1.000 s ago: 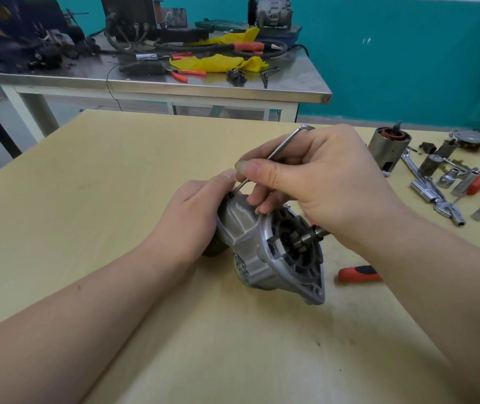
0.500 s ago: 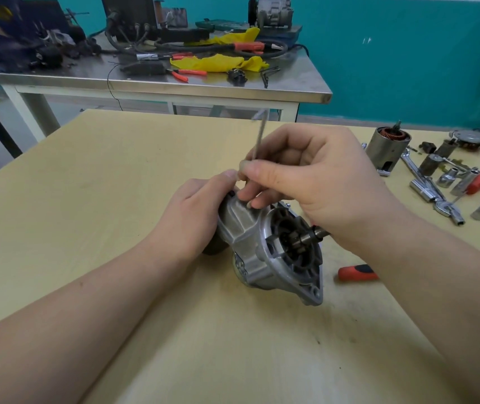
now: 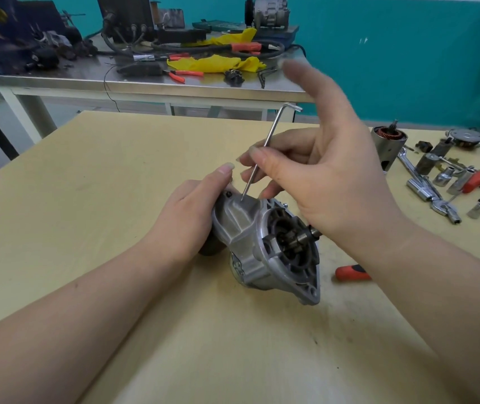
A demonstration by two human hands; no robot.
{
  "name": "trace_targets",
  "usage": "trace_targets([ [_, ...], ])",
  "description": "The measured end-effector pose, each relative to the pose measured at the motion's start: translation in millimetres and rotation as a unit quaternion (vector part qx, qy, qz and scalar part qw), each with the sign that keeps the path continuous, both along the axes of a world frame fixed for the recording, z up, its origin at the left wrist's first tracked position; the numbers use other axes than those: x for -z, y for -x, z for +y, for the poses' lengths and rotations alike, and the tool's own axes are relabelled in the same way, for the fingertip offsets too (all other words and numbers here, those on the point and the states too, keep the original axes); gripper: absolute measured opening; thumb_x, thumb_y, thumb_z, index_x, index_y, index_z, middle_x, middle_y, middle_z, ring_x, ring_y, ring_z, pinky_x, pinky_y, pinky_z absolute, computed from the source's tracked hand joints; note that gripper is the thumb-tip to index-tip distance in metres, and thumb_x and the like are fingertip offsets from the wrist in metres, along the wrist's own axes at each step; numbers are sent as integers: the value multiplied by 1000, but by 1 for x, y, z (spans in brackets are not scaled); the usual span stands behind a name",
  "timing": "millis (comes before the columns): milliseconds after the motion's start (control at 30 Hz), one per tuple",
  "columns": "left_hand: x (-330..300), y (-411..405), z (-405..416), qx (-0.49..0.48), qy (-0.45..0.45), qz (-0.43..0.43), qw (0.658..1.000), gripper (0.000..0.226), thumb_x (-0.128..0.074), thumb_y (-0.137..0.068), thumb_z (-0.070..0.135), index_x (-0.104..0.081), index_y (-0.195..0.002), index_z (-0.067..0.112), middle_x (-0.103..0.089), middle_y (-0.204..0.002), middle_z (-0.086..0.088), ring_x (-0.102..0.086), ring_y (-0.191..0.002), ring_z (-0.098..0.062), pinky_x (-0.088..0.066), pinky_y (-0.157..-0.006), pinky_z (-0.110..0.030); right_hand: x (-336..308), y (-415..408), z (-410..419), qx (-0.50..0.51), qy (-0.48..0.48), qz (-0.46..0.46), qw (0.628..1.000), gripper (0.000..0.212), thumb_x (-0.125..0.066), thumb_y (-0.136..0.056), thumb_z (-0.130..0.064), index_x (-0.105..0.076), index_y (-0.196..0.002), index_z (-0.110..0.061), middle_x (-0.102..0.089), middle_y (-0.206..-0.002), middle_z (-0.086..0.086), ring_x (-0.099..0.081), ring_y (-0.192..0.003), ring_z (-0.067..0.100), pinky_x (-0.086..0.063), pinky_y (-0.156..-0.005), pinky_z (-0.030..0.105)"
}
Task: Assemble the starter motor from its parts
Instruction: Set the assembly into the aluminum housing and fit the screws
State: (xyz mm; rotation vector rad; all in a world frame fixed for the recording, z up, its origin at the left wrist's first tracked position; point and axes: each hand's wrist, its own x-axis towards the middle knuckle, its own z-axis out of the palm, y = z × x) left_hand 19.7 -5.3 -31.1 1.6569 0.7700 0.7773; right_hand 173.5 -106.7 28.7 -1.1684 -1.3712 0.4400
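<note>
Left hand (image 3: 195, 217) is wrapped around the back of the starter motor (image 3: 265, 246), lying mid-tabletop (image 3: 116, 182). Right hand (image 3: 329, 182) pinches an Allen key (image 3: 265, 150) between thumb and fingers, index lifted, tip on the housing. Sockets and wrench (image 3: 416, 182) sit near the right edge.

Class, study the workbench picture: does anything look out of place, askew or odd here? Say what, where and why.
Nothing is spilled or broken. One oddity: the hex key in the right hand has its tip on bare motor housing, beside the dark screw rather than in it. Loose tools lie scattered on the table at the right.
</note>
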Motion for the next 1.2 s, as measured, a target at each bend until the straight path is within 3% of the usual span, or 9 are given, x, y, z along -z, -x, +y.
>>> trace_targets([
  [133,1,0,0,-13,1,-9,1000,70,-49,-97,58,-65,-79,-8,-57,-60,-3,-49,-55,-15,-41,-52,-19,0,1,1,-12,4,20,1000,38,-71,-95,-3,-61,-126,-22,-80,-86,6,-79,-78,25,-65,-69,33],
  [267,1,0,-1,-15,-4,-1,1000,67,-49,-111,46,-62,-91,-17,-54,-69,-12,-48,-61,-18,-39,-52,-22,0,2,1,-8,-1,47,999,23,-70,-96,-1,-59,-103,-20,-80,-86,9,-79,-79,27,-65,-70,35],
  [433,0,1,-1,-6,0,3,1000,64,-49,-112,41,-59,-95,-19,-53,-78,-16,-46,-71,-22,-32,-58,-31,0,4,1,-24,22,52,998,23,-69,-95,4,-57,-98,-16,-80,-86,11,-80,-79,24,-65,-67,30],
  [700,-3,-2,-5,-21,22,-9,1000,58,-53,-109,35,-58,-89,-20,-48,-75,-13,-42,-67,-20,-33,-53,-28,0,2,1,-13,30,11,999,22,-68,-96,5,-55,-98,-13,-79,-85,10,-80,-78,22,-65,-68,30],
  [800,-3,-1,-4,-19,16,-11,1000,58,-53,-110,34,-58,-88,-20,-48,-73,-12,-42,-66,-18,-35,-52,-26,1,2,1,-14,18,-6,1000,26,-68,-96,2,-58,-105,-20,-79,-84,9,-79,-77,21,-65,-69,30],
  [900,-2,-2,-4,-19,19,-12,1000,59,-54,-110,37,-58,-91,-20,-49,-75,-12,-43,-66,-19,-35,-52,-25,3,3,1,6,-8,-52,999,53,-69,-96,-2,-56,-135,-36,-78,-81,6,-79,-77,18,-65,-73,29],
  [1033,-4,-3,-3,-18,16,-8,1000,65,-55,-94,50,-60,-88,-15,-51,-71,-12,-47,-64,-18,-38,-55,-27,3,2,0,17,-10,-78,997,36,-65,-102,-20,-59,-137,-27,-77,-88,5,-77,-75,22,-64,-67,38],
  [1100,-4,-3,-2,-16,19,2,1000,67,-54,-92,54,-61,-87,-12,-53,-69,-11,-48,-63,-19,-38,-58,-29,2,-1,-4,-2,-10,-91,996,44,-53,-106,-31,-50,-150,-22,-75,-95,8,-74,-79,27,-61,-67,47],
  [1200,-4,-3,-2,-25,8,11,1000,67,-53,-91,54,-63,-86,-11,-53,-67,-8,-48,-60,-17,-39,-52,-23,0,-3,-7,-51,-5,-32,998,46,-38,-110,-27,-45,-154,-13,-73,-103,14,-71,-83,30,-59,-64,44],
])
